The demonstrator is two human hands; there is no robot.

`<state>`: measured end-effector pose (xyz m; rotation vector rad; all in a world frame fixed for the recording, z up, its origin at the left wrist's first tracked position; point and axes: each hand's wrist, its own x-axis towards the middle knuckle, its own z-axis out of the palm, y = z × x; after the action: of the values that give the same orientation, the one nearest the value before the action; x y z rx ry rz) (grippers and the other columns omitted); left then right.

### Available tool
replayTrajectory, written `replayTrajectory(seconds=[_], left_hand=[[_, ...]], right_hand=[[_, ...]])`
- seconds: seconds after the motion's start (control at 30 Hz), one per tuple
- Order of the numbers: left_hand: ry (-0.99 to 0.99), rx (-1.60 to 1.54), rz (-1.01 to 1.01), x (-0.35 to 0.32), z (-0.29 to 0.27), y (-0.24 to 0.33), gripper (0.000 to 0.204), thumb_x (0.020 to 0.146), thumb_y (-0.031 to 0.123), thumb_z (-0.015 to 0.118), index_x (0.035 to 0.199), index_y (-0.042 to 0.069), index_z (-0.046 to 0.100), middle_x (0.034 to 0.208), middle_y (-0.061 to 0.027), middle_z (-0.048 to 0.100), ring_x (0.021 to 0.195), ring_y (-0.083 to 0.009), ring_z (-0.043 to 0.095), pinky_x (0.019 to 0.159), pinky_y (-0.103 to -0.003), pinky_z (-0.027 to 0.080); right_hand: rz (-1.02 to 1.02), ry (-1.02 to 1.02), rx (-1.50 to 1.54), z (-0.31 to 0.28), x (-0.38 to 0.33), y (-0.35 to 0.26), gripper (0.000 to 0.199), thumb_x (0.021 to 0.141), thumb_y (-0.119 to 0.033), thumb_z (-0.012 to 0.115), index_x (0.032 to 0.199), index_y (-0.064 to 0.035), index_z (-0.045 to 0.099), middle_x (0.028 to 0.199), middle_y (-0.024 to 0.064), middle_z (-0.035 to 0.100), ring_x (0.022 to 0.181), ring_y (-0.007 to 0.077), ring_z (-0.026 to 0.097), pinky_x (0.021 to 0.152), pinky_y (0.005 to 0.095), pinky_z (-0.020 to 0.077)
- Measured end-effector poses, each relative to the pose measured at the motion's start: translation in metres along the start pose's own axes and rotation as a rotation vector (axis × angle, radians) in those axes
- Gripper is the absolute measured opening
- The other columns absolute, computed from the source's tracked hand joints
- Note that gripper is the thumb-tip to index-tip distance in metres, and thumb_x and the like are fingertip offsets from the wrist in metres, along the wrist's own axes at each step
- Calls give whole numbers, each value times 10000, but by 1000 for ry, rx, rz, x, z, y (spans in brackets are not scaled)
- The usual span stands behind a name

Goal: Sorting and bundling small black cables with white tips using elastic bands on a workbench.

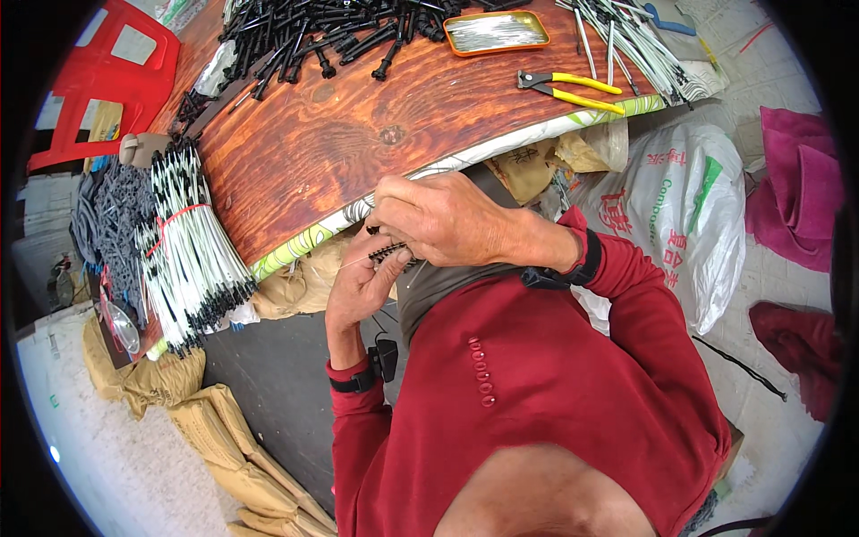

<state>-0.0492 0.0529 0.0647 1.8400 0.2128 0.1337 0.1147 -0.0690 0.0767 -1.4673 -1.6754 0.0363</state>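
Note:
Both of my hands are close together just off the table's near edge, above my lap. My left hand point(360, 282) is closed on a small black ribbed piece point(390, 254), pinched between thumb and fingers; a thin pale wire or strand shows beside those fingers. Right above it, my right hand point(443, 222) is closed with its fingertips pressed together at the piece's upper end. What those fingertips grip is hidden, apart from a small dark bit near them.
The wooden table point(313, 134) carries a heap of black plastic parts point(358, 31), an orange tray point(454, 51) of thin metal pins, yellow-handled pliers point(573, 89) and loose white rods point(617, 40). A banded bundle of white rods point(192, 242) lies left. A white plastic bag point(684, 206) stands right.

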Motion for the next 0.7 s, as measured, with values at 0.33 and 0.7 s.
replayTrajectory(seconds=[0.33, 0.7], left_hand=[[-68, 3, 52, 5, -3, 1, 211, 966, 187, 589, 930, -4, 670, 971, -112, 655, 965, -265, 601, 879, -366, 460], [-28, 0, 145, 16, 0, 8, 222, 977, 192, 564, 908, 14, 677, 933, -96, 661, 904, -239, 604, 812, -341, 488]], right_hand=[[11, -93, 47, -19, 0, 6, 234, 754, -58, 682, 974, -42, 604, 874, 87, 553, 676, 266, 621, 571, 362, 497], [102, 45, 71, -19, -10, 12, 76, 844, -98, 657, 854, -40, 610, 766, 102, 553, 666, 294, 601, 582, 380, 473]])
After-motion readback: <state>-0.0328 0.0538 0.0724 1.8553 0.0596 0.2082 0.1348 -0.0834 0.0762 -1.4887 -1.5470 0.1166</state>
